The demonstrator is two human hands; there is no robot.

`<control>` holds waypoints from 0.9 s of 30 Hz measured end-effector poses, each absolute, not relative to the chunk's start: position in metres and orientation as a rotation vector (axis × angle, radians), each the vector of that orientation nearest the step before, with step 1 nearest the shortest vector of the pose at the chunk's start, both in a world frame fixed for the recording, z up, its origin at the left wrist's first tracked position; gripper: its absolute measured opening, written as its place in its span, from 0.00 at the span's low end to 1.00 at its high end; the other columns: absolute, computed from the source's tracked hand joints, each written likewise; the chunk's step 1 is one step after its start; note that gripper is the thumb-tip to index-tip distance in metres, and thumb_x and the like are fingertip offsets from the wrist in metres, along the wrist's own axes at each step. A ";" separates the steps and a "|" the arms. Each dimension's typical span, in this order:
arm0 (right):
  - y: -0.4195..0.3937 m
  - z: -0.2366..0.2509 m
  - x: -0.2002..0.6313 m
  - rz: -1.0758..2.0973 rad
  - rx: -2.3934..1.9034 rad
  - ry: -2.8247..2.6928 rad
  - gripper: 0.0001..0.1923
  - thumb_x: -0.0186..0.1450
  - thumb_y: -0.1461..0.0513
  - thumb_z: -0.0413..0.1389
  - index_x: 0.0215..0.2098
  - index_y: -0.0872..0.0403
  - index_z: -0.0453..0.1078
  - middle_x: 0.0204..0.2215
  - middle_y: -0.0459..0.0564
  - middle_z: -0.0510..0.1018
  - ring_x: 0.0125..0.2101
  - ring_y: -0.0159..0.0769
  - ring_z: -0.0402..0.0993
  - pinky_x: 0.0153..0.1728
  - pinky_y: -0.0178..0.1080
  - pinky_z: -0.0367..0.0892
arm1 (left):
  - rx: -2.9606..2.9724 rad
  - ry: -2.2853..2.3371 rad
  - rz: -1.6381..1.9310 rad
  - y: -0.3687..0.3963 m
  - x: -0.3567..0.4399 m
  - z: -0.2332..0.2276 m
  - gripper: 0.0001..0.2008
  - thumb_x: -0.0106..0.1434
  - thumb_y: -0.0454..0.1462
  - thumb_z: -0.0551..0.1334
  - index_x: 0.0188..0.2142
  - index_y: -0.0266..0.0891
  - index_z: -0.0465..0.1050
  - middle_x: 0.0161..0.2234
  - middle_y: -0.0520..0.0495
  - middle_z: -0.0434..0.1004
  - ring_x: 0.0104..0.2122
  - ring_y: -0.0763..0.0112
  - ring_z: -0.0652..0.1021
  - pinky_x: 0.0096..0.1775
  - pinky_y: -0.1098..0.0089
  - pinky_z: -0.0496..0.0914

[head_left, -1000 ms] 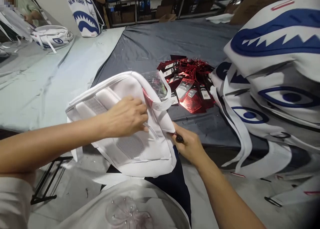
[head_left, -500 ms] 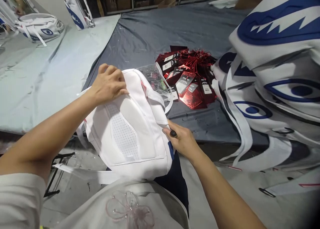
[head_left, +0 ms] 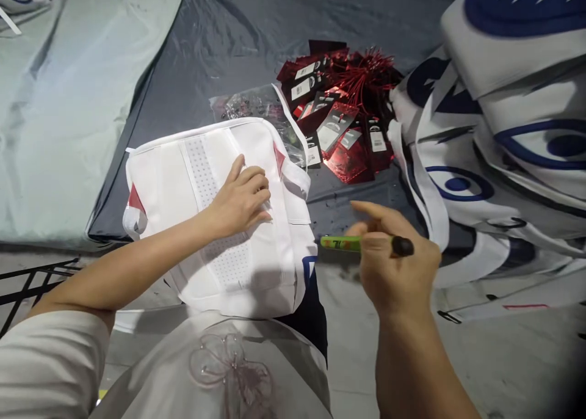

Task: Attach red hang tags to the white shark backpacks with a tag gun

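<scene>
A white backpack rests against my lap and the table edge, its back panel with a dotted mesh strip facing up. My left hand lies on that panel, fingers spread and slightly bent, pressing the fabric without gripping it. To the right of the bag, my right hand is closed around a green marker pen with a black end. The marker points left toward the bag's lower right side, where a blue patch shows. Whether its tip touches the bag I cannot tell.
Red and black hang tags lie piled beyond the bag, beside a clear plastic bag. Stacked white backpacks with blue eye designs stand at right, straps hanging over the edge. A pale cloth covers the table at left.
My left hand has moved from the bag's top edge down onto the middle of its back panel. The bag lies flatter. My right hand has left the bag's side, moving right with the marker.
</scene>
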State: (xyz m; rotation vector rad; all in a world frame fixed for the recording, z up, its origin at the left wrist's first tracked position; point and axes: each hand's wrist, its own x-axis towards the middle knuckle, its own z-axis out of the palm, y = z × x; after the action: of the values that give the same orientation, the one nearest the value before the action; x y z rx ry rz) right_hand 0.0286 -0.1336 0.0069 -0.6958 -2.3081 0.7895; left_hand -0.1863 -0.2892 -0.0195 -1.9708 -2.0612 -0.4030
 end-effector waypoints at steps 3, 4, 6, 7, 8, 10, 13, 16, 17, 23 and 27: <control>-0.146 0.008 0.009 0.986 -0.611 -2.123 0.26 0.69 0.43 0.48 0.41 0.54 0.76 0.19 0.44 0.70 0.19 0.33 0.67 0.24 0.37 0.64 | -1.919 -2.113 -0.492 -0.292 -0.184 -0.020 0.14 0.68 0.46 0.60 0.37 0.37 0.68 0.45 0.42 0.74 0.57 0.53 0.67 0.64 0.36 0.52; -0.150 0.004 0.001 1.013 -0.586 -2.096 0.25 0.67 0.43 0.51 0.39 0.54 0.76 0.21 0.45 0.71 0.20 0.33 0.68 0.25 0.37 0.64 | -1.908 -2.119 -0.551 -0.293 -0.183 -0.022 0.13 0.68 0.46 0.61 0.38 0.37 0.68 0.45 0.42 0.74 0.58 0.53 0.67 0.64 0.36 0.51; -0.157 -0.007 -0.013 1.053 -0.579 -2.140 0.20 0.65 0.46 0.57 0.37 0.54 0.75 0.24 0.46 0.75 0.24 0.34 0.71 0.29 0.37 0.66 | -1.906 -2.085 -0.686 -0.295 -0.181 -0.027 0.13 0.69 0.46 0.59 0.37 0.38 0.68 0.45 0.44 0.75 0.58 0.55 0.67 0.66 0.38 0.48; -0.158 -0.011 -0.018 1.084 -0.582 -2.208 0.18 0.64 0.48 0.60 0.37 0.54 0.75 0.25 0.46 0.76 0.26 0.34 0.72 0.31 0.37 0.66 | -1.913 -2.045 -0.747 -0.296 -0.181 -0.031 0.13 0.70 0.46 0.58 0.37 0.38 0.67 0.44 0.45 0.75 0.57 0.57 0.68 0.67 0.39 0.46; -0.159 -0.014 -0.022 1.125 -0.585 -2.280 0.15 0.63 0.50 0.61 0.37 0.54 0.75 0.26 0.46 0.77 0.27 0.34 0.73 0.32 0.37 0.66 | -1.916 -2.000 -0.797 -0.296 -0.181 -0.035 0.14 0.71 0.47 0.57 0.36 0.38 0.67 0.43 0.46 0.75 0.57 0.58 0.68 0.68 0.41 0.44; -0.159 -0.016 -0.026 1.239 -0.615 -2.344 0.13 0.64 0.52 0.60 0.36 0.53 0.75 0.26 0.45 0.78 0.26 0.33 0.72 0.31 0.35 0.65 | -1.903 -1.931 -0.852 -0.296 -0.182 -0.042 0.15 0.72 0.47 0.55 0.35 0.38 0.67 0.42 0.46 0.75 0.56 0.60 0.69 0.69 0.44 0.41; -0.161 -0.013 -0.033 1.427 -0.733 -2.213 0.15 0.66 0.52 0.57 0.29 0.53 0.72 0.20 0.43 0.74 0.21 0.31 0.68 0.25 0.34 0.62 | -1.880 -1.893 -0.875 -0.295 -0.184 -0.048 0.15 0.72 0.47 0.55 0.34 0.38 0.67 0.42 0.47 0.75 0.56 0.61 0.69 0.70 0.47 0.38; -0.168 -0.014 -0.041 1.524 -0.807 -2.119 0.16 0.65 0.52 0.58 0.26 0.53 0.68 0.17 0.42 0.72 0.18 0.29 0.66 0.21 0.33 0.60 | -1.867 -1.866 -0.890 -0.295 -0.185 -0.050 0.14 0.72 0.46 0.56 0.34 0.39 0.66 0.41 0.47 0.75 0.56 0.62 0.69 0.70 0.49 0.37; -0.170 -0.015 -0.044 1.522 -0.829 -2.118 0.15 0.64 0.52 0.58 0.25 0.53 0.67 0.17 0.42 0.72 0.18 0.29 0.65 0.21 0.33 0.60 | -1.862 -1.856 -0.896 -0.295 -0.185 -0.050 0.14 0.72 0.46 0.55 0.34 0.39 0.66 0.41 0.47 0.75 0.56 0.63 0.69 0.70 0.50 0.37; -0.176 -0.022 -0.052 1.622 -0.881 -2.012 0.17 0.63 0.51 0.59 0.24 0.52 0.65 0.16 0.41 0.71 0.15 0.27 0.64 0.18 0.31 0.61 | -1.842 -1.817 -0.897 -0.295 -0.186 -0.055 0.16 0.73 0.47 0.53 0.33 0.39 0.66 0.41 0.48 0.75 0.56 0.64 0.70 0.71 0.53 0.38; -0.176 -0.023 -0.053 1.709 -0.887 -1.977 0.18 0.64 0.50 0.60 0.24 0.52 0.64 0.16 0.41 0.73 0.15 0.27 0.65 0.18 0.30 0.63 | -1.802 -1.768 -0.886 -0.294 -0.186 -0.057 0.16 0.73 0.46 0.53 0.33 0.39 0.66 0.39 0.50 0.75 0.55 0.65 0.71 0.72 0.55 0.38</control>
State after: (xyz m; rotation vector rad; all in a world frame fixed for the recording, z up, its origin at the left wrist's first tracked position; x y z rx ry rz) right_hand -0.0534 -0.1762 -0.0233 -0.8871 -1.9774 1.7086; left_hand -0.1858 -0.2941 -0.0574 -1.8019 -1.7681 -0.8863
